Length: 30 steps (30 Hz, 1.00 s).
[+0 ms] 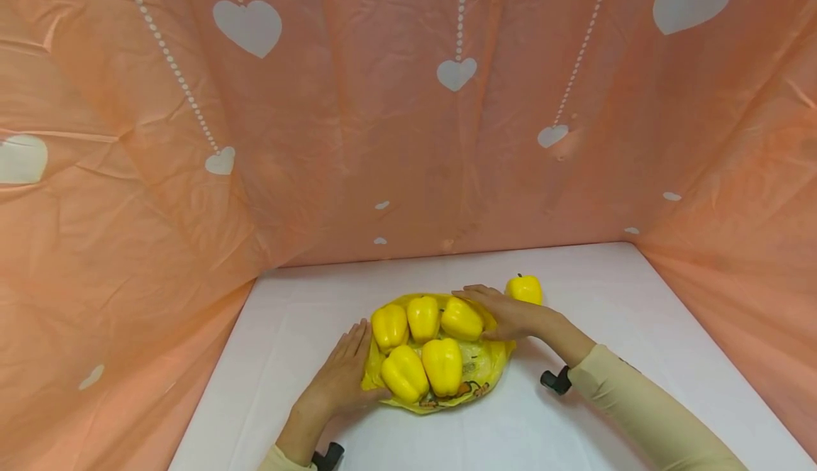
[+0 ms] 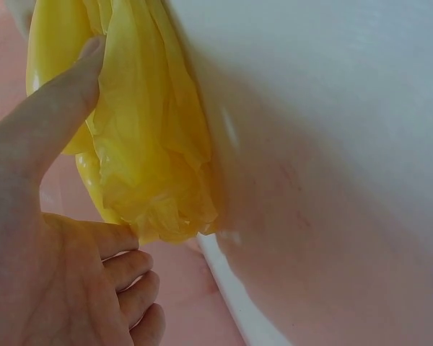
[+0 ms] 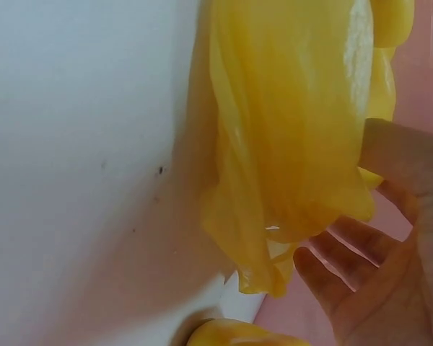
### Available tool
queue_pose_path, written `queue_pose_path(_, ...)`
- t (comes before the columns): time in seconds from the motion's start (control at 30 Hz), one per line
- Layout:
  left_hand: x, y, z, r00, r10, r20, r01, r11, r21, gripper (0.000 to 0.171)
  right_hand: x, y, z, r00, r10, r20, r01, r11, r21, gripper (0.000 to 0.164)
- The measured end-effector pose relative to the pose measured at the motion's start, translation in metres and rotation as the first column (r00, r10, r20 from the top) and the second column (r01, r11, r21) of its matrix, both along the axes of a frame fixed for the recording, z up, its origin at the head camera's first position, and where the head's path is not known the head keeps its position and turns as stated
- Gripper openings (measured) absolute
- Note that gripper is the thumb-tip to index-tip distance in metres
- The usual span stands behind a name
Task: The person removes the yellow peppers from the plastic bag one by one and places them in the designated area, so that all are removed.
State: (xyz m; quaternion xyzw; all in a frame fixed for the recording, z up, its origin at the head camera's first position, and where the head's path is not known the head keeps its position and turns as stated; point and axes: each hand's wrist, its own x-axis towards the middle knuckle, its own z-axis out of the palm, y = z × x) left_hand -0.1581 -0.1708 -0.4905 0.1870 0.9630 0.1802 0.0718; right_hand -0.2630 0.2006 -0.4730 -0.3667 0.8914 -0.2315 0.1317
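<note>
Several yellow bell peppers [image 1: 442,367] lie in a yellow plastic bag [image 1: 488,368], its mouth spread wide on the white table. At the bag's left side is my left hand [image 1: 345,372], fingers straight and together along the outside. In the left wrist view, the thumb of the left hand [image 2: 72,267] lies over the bag's edge. My right hand [image 1: 504,311] reaches across the far right side of the bag, fingers extended along its rim. The right wrist view has the right hand [image 3: 390,274] with its thumb against the bag and its fingers spread loosely beside it.
One more bell pepper [image 1: 525,289] stands on the table [image 1: 574,428] just beyond my right hand. A pink curtain [image 1: 408,137] with white hearts surrounds the table at the back and both sides. Black wrist mounts [image 1: 556,381] stick out from the sleeves.
</note>
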Motion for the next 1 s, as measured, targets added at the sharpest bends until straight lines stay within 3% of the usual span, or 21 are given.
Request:
queue_pose_path(0.47,0.0,0.002,0.003,1.0,-0.004,0.011,0.004,1.0,0.016,0.123,0.005,0.002,-0.003,0.998,-0.061,-0.006,0.061,0.998,-0.002,0.088)
queue_pose_path(1.0,0.002,0.001,0.002,1.0,0.001,0.011,-0.001,1.0,0.022,0.122,0.016,0.005,0.001,0.995,-0.099,0.005,0.099,0.987,-0.122,0.09)
